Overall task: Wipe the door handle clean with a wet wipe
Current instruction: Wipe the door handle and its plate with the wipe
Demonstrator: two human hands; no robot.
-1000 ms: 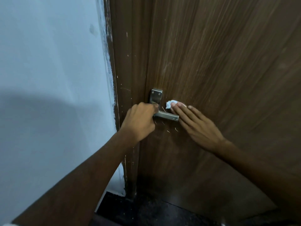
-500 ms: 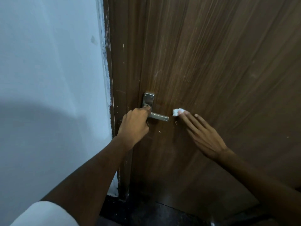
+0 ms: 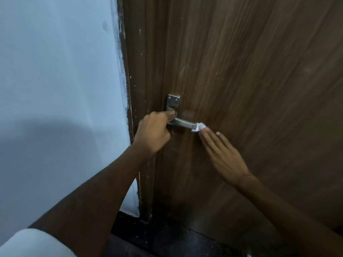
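Observation:
A steel lever door handle (image 3: 185, 124) with an upright backplate (image 3: 173, 104) is fixed to the brown wooden door (image 3: 250, 75). My left hand (image 3: 154, 132) is curled around the lever's inner end, next to the backplate, and hides that part. A small white wet wipe (image 3: 199, 127) sits bunched at the lever's free tip. My right hand (image 3: 220, 154) has its fingers stretched flat and pins the wipe with its fingertips against the tip and the door.
The dark wooden door frame (image 3: 141, 89) runs down just left of the handle, with a pale blue wall (image 3: 55, 80) beyond it. A dark floor (image 3: 157, 240) lies below. My white sleeve (image 3: 33, 243) shows at the bottom left.
My right hand moved the wipe off to the right of the lever, then back onto its tip. My left hand kept its grip on the handle. The view shifted slightly.

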